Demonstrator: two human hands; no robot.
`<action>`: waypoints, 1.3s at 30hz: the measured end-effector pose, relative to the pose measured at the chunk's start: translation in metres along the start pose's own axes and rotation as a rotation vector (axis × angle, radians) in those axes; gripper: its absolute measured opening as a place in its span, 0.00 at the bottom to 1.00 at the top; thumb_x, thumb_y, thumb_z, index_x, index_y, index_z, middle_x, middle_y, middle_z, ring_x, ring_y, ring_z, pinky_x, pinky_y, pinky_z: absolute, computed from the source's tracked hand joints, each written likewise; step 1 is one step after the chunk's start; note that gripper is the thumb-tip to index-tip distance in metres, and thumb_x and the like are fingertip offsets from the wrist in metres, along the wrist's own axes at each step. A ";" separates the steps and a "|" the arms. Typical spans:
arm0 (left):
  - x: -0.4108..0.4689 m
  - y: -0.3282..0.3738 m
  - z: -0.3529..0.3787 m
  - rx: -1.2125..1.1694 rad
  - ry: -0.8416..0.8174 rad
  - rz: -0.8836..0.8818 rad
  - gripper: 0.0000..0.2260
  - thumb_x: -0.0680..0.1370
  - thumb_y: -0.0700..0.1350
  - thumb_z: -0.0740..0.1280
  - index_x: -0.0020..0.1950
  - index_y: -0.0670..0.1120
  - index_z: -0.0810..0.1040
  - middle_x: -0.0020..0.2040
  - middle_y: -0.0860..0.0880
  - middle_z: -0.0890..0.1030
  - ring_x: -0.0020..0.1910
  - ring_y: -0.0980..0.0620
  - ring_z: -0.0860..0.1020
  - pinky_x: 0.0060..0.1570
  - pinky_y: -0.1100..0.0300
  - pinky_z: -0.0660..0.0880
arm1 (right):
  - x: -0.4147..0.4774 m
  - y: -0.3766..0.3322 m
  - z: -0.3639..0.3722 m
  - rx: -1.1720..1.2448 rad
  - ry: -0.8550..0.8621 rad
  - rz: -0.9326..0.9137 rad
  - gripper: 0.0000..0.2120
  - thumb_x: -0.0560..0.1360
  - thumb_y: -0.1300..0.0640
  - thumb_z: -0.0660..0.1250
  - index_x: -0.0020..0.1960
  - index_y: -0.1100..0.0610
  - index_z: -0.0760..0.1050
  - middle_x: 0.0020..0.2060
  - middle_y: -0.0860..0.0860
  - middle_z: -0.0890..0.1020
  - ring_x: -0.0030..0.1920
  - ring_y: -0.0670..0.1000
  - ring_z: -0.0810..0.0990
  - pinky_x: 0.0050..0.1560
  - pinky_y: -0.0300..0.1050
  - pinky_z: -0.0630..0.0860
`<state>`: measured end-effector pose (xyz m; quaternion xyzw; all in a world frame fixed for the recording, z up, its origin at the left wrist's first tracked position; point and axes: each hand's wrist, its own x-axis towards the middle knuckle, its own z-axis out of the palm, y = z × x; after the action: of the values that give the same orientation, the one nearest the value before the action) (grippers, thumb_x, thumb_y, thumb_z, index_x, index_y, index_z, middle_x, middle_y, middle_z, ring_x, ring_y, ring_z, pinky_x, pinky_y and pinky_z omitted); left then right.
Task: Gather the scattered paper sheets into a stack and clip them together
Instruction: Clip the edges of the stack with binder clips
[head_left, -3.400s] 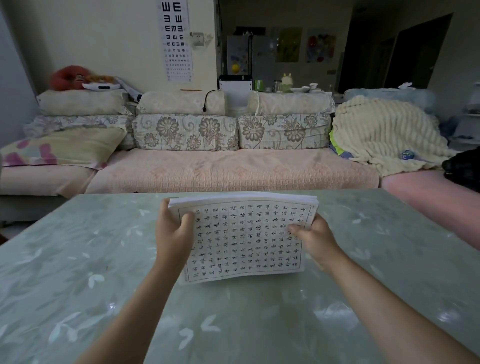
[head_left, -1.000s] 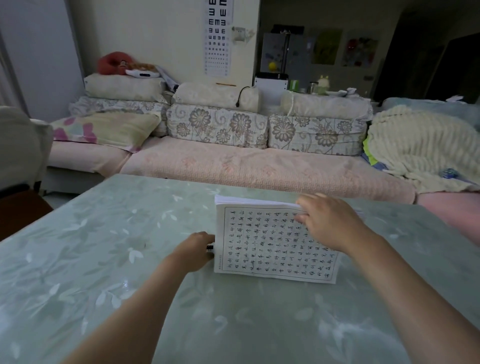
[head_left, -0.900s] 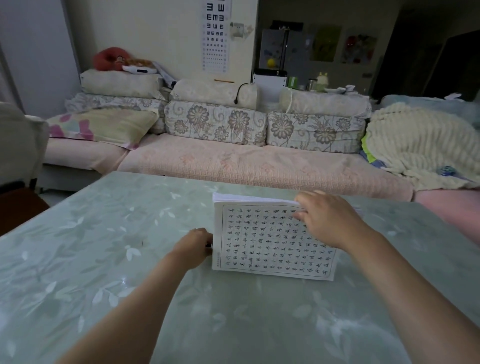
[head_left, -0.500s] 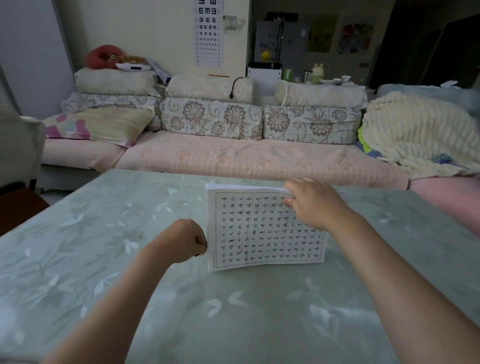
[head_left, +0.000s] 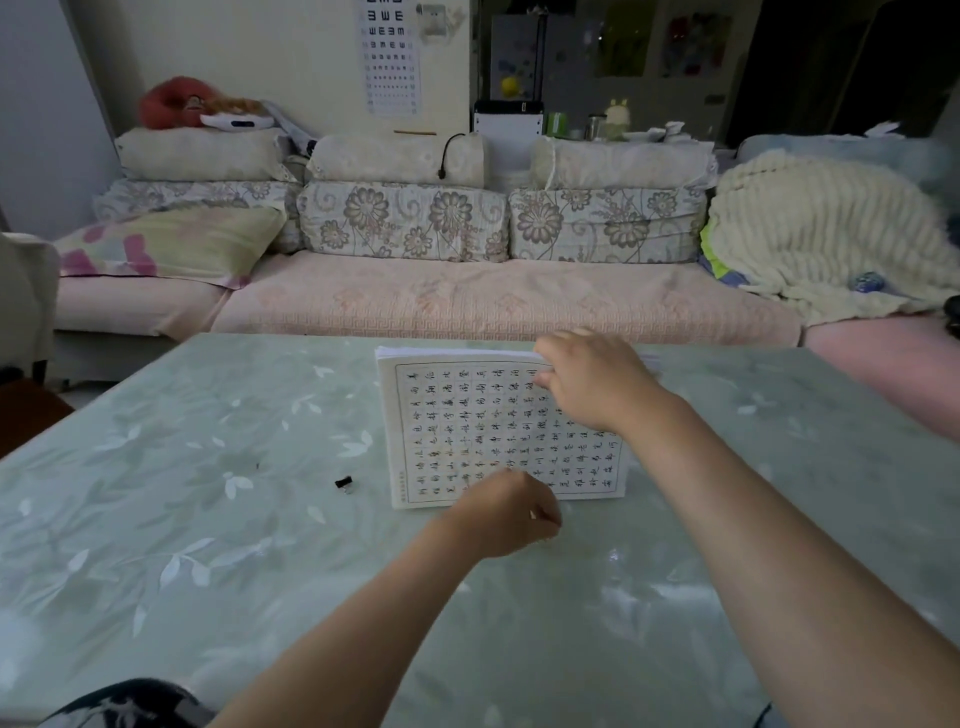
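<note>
A stack of white paper sheets printed with a grid of characters lies on the green table. My right hand lies over the stack's far right part, fingers curled on its far edge. My left hand is a closed fist at the stack's near edge, partly covering the bottom rows. A small pale glint shows at its fingertips; I cannot tell whether it holds anything. A small black binder clip lies on the table just left of the stack, apart from both hands.
The table has a glossy leaf-patterned cover. Behind it runs a pink sofa with floral cushions and a cream blanket. A pale chair stands at the left edge.
My left fist has moved from the stack's left edge to its near edge. The black clip now lies uncovered on the table. My right hand stays on the far edge.
</note>
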<state>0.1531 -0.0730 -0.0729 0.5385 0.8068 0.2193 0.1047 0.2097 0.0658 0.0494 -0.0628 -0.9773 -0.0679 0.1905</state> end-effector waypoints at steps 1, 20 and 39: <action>0.005 0.002 0.005 0.034 -0.011 0.003 0.06 0.74 0.48 0.71 0.50 0.53 0.84 0.47 0.57 0.85 0.40 0.62 0.77 0.46 0.63 0.76 | 0.000 0.001 0.000 0.002 0.004 -0.004 0.10 0.82 0.50 0.61 0.46 0.51 0.62 0.41 0.46 0.69 0.45 0.51 0.68 0.45 0.47 0.62; 0.033 0.017 -0.125 0.741 0.440 0.142 0.15 0.80 0.59 0.57 0.53 0.49 0.74 0.40 0.54 0.78 0.32 0.53 0.73 0.30 0.60 0.64 | -0.005 0.014 -0.004 0.132 0.061 0.002 0.12 0.77 0.43 0.66 0.54 0.51 0.73 0.49 0.45 0.78 0.52 0.49 0.76 0.51 0.45 0.70; 0.058 0.042 -0.116 0.689 0.350 0.168 0.13 0.78 0.49 0.58 0.62 0.49 0.70 0.40 0.55 0.75 0.38 0.53 0.74 0.36 0.60 0.72 | -0.035 0.062 0.050 1.428 0.165 0.536 0.14 0.77 0.68 0.68 0.59 0.55 0.76 0.53 0.53 0.85 0.56 0.53 0.84 0.60 0.52 0.78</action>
<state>0.1181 -0.0341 0.0529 0.5607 0.7920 0.0319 -0.2394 0.2328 0.1315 -0.0031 -0.1541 -0.7181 0.6239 0.2672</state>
